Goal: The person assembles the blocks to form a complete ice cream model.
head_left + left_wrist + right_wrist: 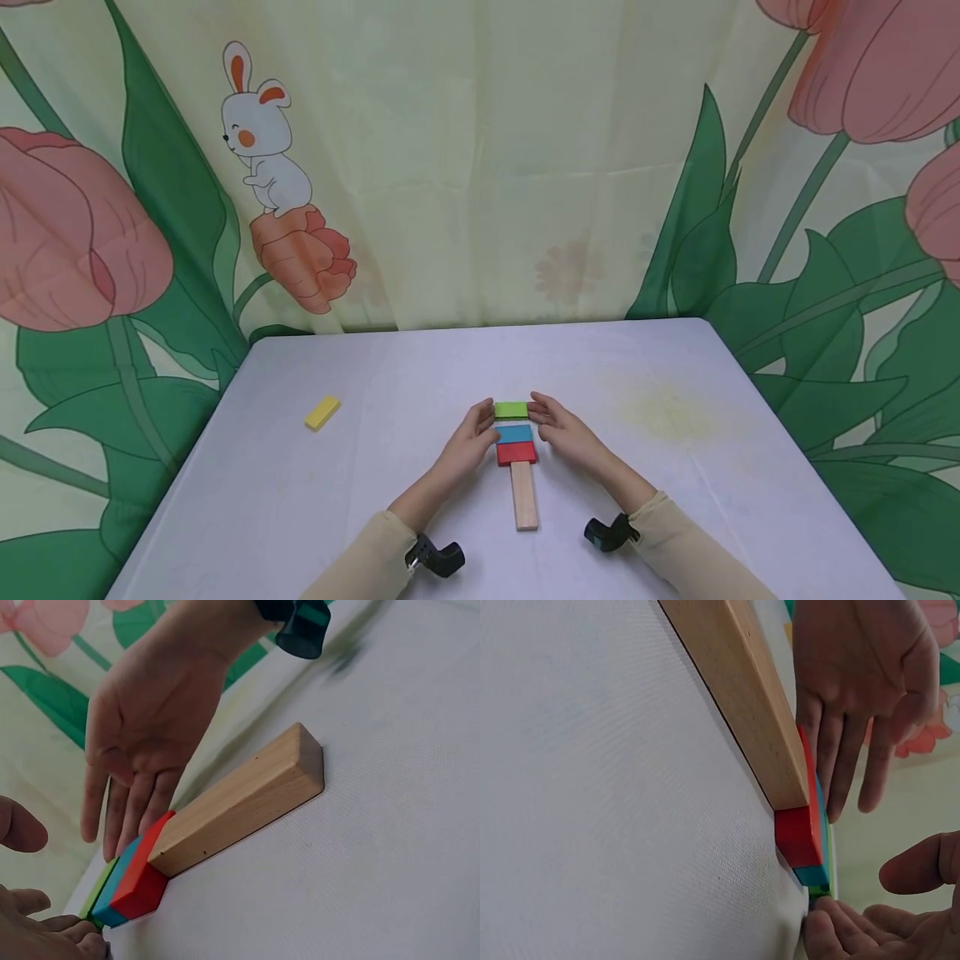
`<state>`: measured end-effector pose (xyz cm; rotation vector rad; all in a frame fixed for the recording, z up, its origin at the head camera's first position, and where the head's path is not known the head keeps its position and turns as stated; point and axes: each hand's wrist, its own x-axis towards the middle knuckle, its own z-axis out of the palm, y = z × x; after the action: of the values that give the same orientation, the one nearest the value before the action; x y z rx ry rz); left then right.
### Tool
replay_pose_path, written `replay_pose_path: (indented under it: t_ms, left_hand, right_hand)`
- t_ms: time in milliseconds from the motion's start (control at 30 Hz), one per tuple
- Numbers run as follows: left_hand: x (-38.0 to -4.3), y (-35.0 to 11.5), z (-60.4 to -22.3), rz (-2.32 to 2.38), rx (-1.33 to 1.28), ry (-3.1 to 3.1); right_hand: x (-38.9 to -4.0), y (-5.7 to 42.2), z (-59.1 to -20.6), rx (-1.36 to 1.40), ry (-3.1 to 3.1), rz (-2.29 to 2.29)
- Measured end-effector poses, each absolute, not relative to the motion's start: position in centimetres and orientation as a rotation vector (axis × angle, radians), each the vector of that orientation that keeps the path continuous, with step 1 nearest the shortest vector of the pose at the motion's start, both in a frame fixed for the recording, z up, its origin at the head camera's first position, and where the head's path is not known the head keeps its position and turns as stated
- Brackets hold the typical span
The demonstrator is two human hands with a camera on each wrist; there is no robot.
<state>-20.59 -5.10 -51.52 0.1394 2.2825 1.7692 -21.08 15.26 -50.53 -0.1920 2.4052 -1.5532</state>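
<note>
A bright green block lies crosswise at the far end of a row of wooden blocks. My left hand is at its left end, fingers extended and fingertips right by it; the thumb comes near the left end of a blue block. At the green block's right end are the fingertips of my right hand, also extended, palm facing inward. The blue block lies against a red block, with a narrow gap between blue and green. From the red block's near side a long plain wood block runs toward me.
Apart from the row, a yellow block lies at the left of the white-covered table. Behind the table hangs a curtain printed with tulips and a rabbit. Black wrist devices sit at both cuffs.
</note>
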Motion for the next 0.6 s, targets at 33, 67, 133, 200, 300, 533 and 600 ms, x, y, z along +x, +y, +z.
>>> replay_pose_path:
  t_ms: [33,67,133,200,300,533,600]
  left_hand:
    - [-20.5,-5.1,-51.5,1.765,0.136,2.282]
    - [-20.4,-5.1,-51.5,1.764,0.136,2.28]
    - [-20.2,-5.1,-51.3,1.76,0.135,2.276]
    - [-19.9,-5.0,-51.3,1.755,0.137,2.267]
    - [-19.4,-5.1,-51.2,1.746,0.147,2.262]
    - [-18.6,-5.2,-51.4,1.763,0.157,2.233]
    - [-18.5,-5.3,-51.4,1.765,0.156,2.232]
  right_hand:
    - [-21.0,15.3,-50.5,-0.194,2.403,-1.554]
    - [-20.9,15.3,-50.4,-0.193,2.401,-1.555]
    - [-20.8,15.3,-50.4,-0.197,2.406,-1.55]
    - [-20.6,15.3,-50.4,-0.192,2.411,-1.544]
    - [-20.3,15.4,-50.4,-0.192,2.426,-1.525]
    - [-19.5,15.2,-50.6,-0.203,2.417,-1.529]
    - [-19.2,15.2,-50.6,-0.21,2.419,-1.529]
